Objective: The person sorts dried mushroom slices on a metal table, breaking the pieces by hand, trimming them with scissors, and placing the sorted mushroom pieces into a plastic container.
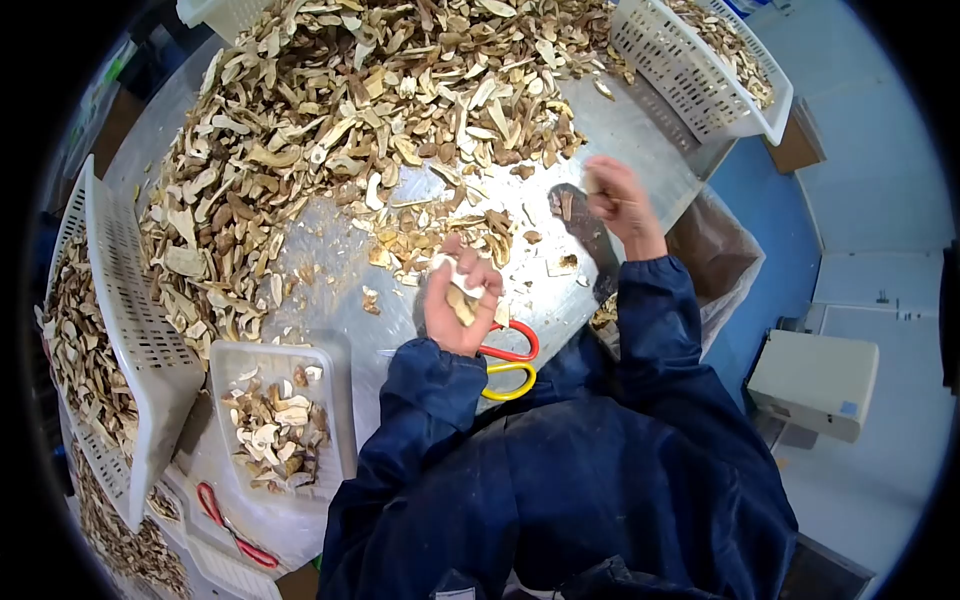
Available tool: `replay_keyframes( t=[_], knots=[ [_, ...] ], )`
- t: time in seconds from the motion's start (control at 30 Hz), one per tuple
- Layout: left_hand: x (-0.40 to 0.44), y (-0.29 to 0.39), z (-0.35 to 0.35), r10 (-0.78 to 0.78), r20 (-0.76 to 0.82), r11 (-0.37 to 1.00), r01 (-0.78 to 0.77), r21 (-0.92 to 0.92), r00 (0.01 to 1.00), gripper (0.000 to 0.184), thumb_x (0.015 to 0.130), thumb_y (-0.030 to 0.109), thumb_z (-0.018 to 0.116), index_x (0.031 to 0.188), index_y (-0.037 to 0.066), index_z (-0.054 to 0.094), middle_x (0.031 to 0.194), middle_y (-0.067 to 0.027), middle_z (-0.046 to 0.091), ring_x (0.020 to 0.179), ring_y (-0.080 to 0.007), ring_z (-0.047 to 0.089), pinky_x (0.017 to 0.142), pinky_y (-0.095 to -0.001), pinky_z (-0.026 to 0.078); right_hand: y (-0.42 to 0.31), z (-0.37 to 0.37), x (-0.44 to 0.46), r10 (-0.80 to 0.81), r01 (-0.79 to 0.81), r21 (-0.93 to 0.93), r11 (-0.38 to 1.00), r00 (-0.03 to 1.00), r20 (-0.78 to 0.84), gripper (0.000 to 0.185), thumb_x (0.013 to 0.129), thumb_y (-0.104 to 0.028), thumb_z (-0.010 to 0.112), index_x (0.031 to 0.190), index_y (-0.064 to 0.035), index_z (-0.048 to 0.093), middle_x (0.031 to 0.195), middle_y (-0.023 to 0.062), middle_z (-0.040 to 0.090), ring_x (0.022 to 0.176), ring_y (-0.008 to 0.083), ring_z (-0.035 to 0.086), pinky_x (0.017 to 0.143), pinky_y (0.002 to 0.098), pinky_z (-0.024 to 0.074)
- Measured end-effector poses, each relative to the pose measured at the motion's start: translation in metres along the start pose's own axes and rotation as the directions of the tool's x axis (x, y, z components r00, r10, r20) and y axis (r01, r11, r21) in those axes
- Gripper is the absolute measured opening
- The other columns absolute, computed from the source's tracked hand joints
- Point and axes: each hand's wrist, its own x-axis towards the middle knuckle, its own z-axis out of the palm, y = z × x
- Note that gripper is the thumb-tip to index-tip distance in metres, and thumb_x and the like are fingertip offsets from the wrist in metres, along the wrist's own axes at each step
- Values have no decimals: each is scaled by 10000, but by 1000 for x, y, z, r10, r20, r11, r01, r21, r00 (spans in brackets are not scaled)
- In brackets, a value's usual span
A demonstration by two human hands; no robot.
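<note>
My left hand is closed around pale dried mushroom slices, held just above the near part of the metal table. To the right, my right hand is raised over the table with its fingers curled in. Something small and pale may be at its fingertips, but I cannot make it out. Scissors with one red and one yellow handle lie beside my left wrist, their blades mostly hidden under the arm. A large heap of dried mushroom slices covers the far side, and loose pieces lie just beyond my left hand.
A white tray with slices is at lower left, near red-handled scissors. White perforated baskets of slices stand at left and far right. A lined bin is below the table's right edge.
</note>
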Motion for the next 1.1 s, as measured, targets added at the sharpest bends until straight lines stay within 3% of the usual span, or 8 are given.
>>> replay_keyframes(
  t=[0.03,0.13,0.33,0.57,0.63,0.73,0.83,1.1],
  knots=[
    [1,1,3,22,11,997,-21,-74,1000,273,877,146,546,1141,109,493,828,-8,430,716,-114,434,804,-300,438,2,-6,-10,77,-70,385,920,997,-2,185,839,-209,585,914,-40,572,655,0,469,480,76,370,394,189,280],
    [5,5,4,91,36,982,-83,-172,995,264,850,102,559,1106,83,501,796,-21,407,710,-119,434,788,-292,434,4,-8,-36,16,-89,405,910,983,180,188,833,-194,591,913,-29,550,678,14,447,460,71,342,400,185,280],
    [4,2,1,98,-30,992,-100,-72,995,266,870,143,534,1124,77,493,808,-24,415,721,-123,442,805,-312,433,19,63,-97,185,111,-684,721,920,344,158,805,-162,615,929,-68,587,643,19,574,552,134,537,503,263,418],
    [3,3,0,36,22,987,-32,-157,999,298,881,155,520,1168,86,482,821,-24,428,738,-125,449,823,-320,433,53,86,-108,-56,521,-802,293,847,529,139,780,-201,613,844,-78,627,785,89,621,687,279,605,593,366,476],
    [1,2,3,5,-21,997,-7,-75,1000,325,867,151,548,1181,82,496,828,-23,446,745,-126,447,845,-324,426,56,76,-95,-188,505,-750,428,861,472,134,807,-177,596,827,-49,631,686,57,609,630,238,602,571,333,470],
    [4,2,1,-52,36,998,51,33,998,339,841,148,573,1170,78,532,970,-53,547,918,-168,514,979,-406,368,45,52,-78,205,-192,-216,957,978,38,154,856,-144,533,849,-10,607,636,-16,529,538,94,493,494,229,390],
    [3,-1,8,-45,-54,986,53,157,998,346,836,187,541,1170,97,543,1206,-99,540,1156,-241,476,1076,-508,236,29,54,-68,-26,-21,312,950,989,145,268,902,-242,483,1047,-21,531,828,79,573,698,132,546,568,242,430],
    [4,-2,11,-81,-103,990,92,106,991,379,856,184,485,1221,86,511,1339,-133,444,1256,-299,392,1086,-505,237,-2,112,-57,-231,264,-238,935,960,157,280,916,-218,486,935,21,631,891,69,643,889,160,587,832,314,437]
  ],
)
